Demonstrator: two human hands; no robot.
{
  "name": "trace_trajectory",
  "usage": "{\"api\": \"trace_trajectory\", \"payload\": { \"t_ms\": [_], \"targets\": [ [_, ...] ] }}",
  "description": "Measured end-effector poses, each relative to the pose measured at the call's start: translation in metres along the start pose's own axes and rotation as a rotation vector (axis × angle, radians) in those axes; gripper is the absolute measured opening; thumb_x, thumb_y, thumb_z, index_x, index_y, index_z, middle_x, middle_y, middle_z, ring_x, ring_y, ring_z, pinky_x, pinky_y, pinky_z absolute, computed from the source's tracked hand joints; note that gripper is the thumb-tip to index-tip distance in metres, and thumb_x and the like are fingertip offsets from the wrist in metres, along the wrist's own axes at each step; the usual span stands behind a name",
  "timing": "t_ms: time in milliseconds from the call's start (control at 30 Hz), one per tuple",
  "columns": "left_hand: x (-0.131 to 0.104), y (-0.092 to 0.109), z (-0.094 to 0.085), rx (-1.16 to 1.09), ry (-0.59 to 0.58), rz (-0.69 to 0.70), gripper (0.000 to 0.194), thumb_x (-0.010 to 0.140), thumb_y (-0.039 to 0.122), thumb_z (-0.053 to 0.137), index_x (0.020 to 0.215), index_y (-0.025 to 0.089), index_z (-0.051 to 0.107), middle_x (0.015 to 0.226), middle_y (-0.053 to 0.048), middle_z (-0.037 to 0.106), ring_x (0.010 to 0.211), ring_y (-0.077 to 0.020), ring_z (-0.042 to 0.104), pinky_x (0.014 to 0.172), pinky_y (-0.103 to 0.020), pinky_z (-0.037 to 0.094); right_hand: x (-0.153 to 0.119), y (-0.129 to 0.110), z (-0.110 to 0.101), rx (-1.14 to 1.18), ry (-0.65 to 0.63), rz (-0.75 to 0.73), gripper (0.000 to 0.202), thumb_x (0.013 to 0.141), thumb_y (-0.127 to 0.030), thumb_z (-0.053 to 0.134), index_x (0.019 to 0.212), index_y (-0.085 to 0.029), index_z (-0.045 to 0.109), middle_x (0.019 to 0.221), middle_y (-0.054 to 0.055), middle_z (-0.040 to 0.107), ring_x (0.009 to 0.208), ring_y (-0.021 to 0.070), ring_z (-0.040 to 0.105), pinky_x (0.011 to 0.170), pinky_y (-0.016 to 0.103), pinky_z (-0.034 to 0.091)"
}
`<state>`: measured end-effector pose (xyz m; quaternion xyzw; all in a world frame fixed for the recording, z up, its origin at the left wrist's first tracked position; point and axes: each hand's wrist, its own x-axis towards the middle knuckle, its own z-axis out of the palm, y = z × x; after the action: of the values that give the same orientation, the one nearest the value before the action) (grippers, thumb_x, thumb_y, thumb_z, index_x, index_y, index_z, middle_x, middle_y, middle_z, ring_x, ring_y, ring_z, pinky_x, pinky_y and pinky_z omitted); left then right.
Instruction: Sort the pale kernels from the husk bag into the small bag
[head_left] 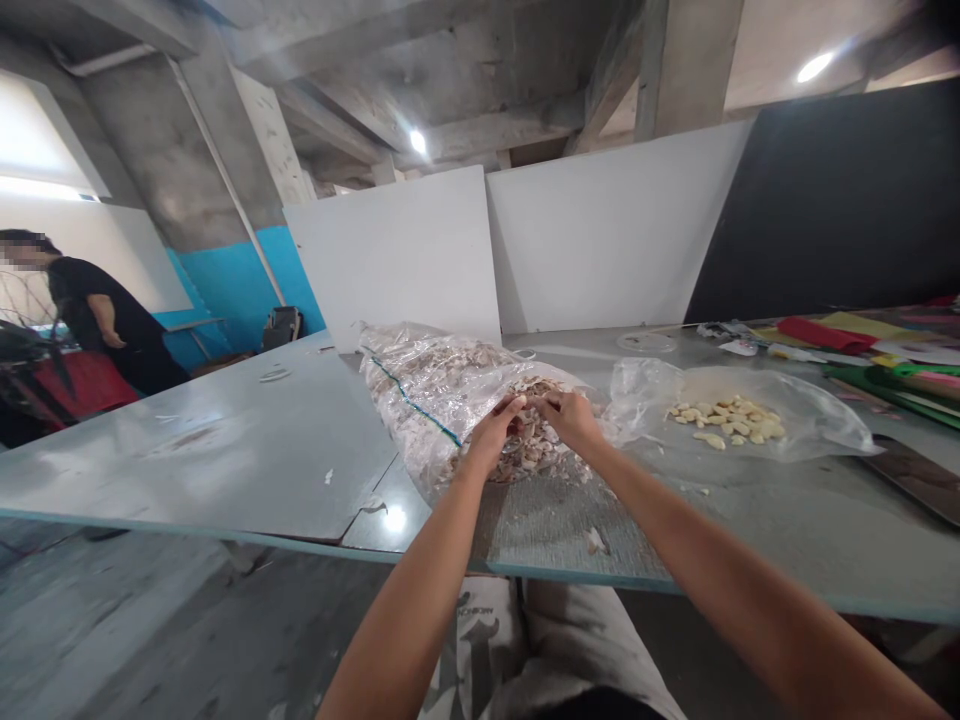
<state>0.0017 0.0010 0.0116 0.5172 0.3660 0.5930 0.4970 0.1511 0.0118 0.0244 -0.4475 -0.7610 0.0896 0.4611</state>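
Note:
My left hand [495, 432] and my right hand [570, 417] meet over a heap of dry garlic skins [529, 455], fingers pinched close together. Whatever is between the fingertips is too small and too hidden to make out. The skins spill from the mouth of a large clear plastic bag [420, 400], which lies on the table and has a green-blue line along it. To the right of my hands, peeled garlic cloves [731, 418] rest in a pile on a second clear plastic bag [817, 415].
The grey table [247, 470] carries loose skin scraps. A dark flat tray-like object [911, 475] lies at right, near coloured sheets [832, 335]. White panels [397, 260] stand behind the table. A person in dark clothes [112, 315] is at far left.

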Motion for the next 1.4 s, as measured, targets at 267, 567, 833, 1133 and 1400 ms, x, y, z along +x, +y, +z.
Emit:
{"api": "trace_trajectory", "payload": {
  "t_ms": [267,567,833,1133,1400],
  "targets": [
    [0.001,-0.001,0.0,0.045,-0.001,0.006,0.028,0.065,0.044,0.064,0.078,0.019,0.061,0.069,0.003,0.059,0.05,-0.0061,0.045,0.05,-0.019,0.038,0.001,-0.006,-0.001,0.283,0.008,0.072,0.033,0.078,-0.042,0.045,0.076,-0.016,0.065,0.052,0.001,0.055,0.049,0.0125,0.051,0.05,0.022,0.037],
    [0.001,0.001,0.0,0.123,-0.002,0.024,0.032,0.064,0.043,0.066,0.085,0.019,0.061,0.059,0.005,0.054,0.046,-0.0057,0.044,0.047,-0.019,0.035,0.0,-0.013,-0.002,0.248,-0.017,0.062,0.029,0.072,-0.036,0.048,0.071,-0.015,0.068,0.058,0.001,0.058,0.051,0.0108,0.048,0.049,0.021,0.035],
    [-0.003,0.005,0.002,0.16,-0.035,0.059,0.038,0.061,0.045,0.068,0.085,0.017,0.059,0.059,0.004,0.056,0.046,-0.0069,0.048,0.048,-0.02,0.038,0.001,-0.008,0.0,0.153,-0.013,0.022,0.025,0.071,-0.031,0.046,0.07,-0.015,0.065,0.057,0.001,0.056,0.052,0.0106,0.045,0.049,0.021,0.031],
    [-0.002,0.003,0.001,0.156,-0.024,0.062,0.037,0.063,0.045,0.066,0.085,0.018,0.057,0.054,0.005,0.05,0.044,-0.0072,0.047,0.047,-0.02,0.04,0.0,-0.011,-0.004,0.175,-0.03,0.017,0.027,0.074,-0.035,0.047,0.076,-0.016,0.067,0.06,0.001,0.059,0.053,0.0112,0.047,0.05,0.022,0.033],
    [-0.004,0.005,0.001,0.262,-0.038,0.102,0.04,0.064,0.045,0.065,0.093,0.017,0.06,0.057,0.003,0.055,0.045,-0.0087,0.05,0.046,-0.021,0.04,0.001,-0.004,0.003,0.155,-0.029,0.067,0.021,0.071,-0.03,0.048,0.068,-0.015,0.063,0.051,-0.001,0.054,0.049,0.01,0.044,0.047,0.02,0.031]
  ]
}}
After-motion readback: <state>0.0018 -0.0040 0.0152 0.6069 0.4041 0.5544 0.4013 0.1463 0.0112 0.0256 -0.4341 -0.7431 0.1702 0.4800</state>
